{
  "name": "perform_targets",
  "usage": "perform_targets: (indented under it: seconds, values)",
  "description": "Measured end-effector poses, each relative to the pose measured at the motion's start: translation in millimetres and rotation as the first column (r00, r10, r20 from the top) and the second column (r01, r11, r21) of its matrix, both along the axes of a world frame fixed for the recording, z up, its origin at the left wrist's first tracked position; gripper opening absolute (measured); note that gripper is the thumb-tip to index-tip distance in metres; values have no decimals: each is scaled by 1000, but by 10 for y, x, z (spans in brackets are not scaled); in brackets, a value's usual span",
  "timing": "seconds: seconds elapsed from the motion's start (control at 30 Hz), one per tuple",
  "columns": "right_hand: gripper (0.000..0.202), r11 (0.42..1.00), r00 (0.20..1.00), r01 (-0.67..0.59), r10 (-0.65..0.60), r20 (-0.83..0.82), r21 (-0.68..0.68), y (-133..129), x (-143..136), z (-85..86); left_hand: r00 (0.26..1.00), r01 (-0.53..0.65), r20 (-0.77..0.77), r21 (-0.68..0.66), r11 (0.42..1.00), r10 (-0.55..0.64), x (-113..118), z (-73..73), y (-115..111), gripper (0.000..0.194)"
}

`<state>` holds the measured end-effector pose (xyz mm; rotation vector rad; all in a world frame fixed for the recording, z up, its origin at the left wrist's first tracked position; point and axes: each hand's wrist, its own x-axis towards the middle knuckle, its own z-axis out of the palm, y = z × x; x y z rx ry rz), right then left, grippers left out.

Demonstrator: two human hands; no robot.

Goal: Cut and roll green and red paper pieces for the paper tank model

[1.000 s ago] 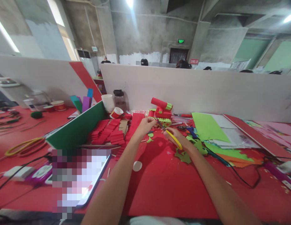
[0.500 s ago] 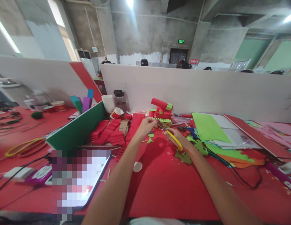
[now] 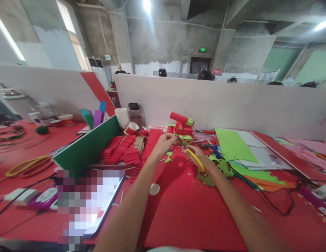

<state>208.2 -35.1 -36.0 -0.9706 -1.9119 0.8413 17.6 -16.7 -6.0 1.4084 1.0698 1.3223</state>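
Note:
My right hand [image 3: 196, 155] is closed around yellow-handled scissors [image 3: 195, 159], whose blades point up and left toward my other hand. My left hand [image 3: 166, 140] is pinched at the blade tips; whatever lies between its fingers is too small to make out. Behind both hands sits a pile of red rolls [image 3: 181, 119] with light green ends. Small green scraps [image 3: 168, 159] lie on the red table [image 3: 189, 217] just below the hands, and a white disc [image 3: 154, 189] rests nearer me.
A green board [image 3: 86, 143] stands at left beside stacked red pieces [image 3: 122, 148]. Nearer me lies a lit tablet [image 3: 105, 199]. Green sheets [image 3: 235, 143], cut scraps [image 3: 223, 168] and a black cable [image 3: 277, 210] are at right. Cups and a bottle [image 3: 135, 113] stand by the partition.
The whole view has shifted slightly downward in the frame. Both hands keep nearly the same place, with the scissors still in my right hand.

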Motion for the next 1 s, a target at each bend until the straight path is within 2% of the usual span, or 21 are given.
perform_targets:
  seconds: [0.1, 0.27, 0.57, 1.0]
  values:
    - [43, 1000, 1000, 1, -1, 0, 18, 4, -10, -9, 1000, 13, 11, -4, 1000, -13, 1, -7, 1, 23]
    - [40, 1000, 1000, 9, -9, 27, -10, -85, -17, 87, 999, 28, -17, 35, 999, -28, 3, -8, 3, 20]
    - [37, 999, 1000, 23, -23, 18, -32, -151, -39, 172, 997, 34, -72, 124, 992, -25, -21, -34, 53, 25]
    - [39, 990, 998, 10, -18, -55, -139, -185, -78, 165, 998, 22, -57, 119, 993, -16, -5, 91, -76, 16]
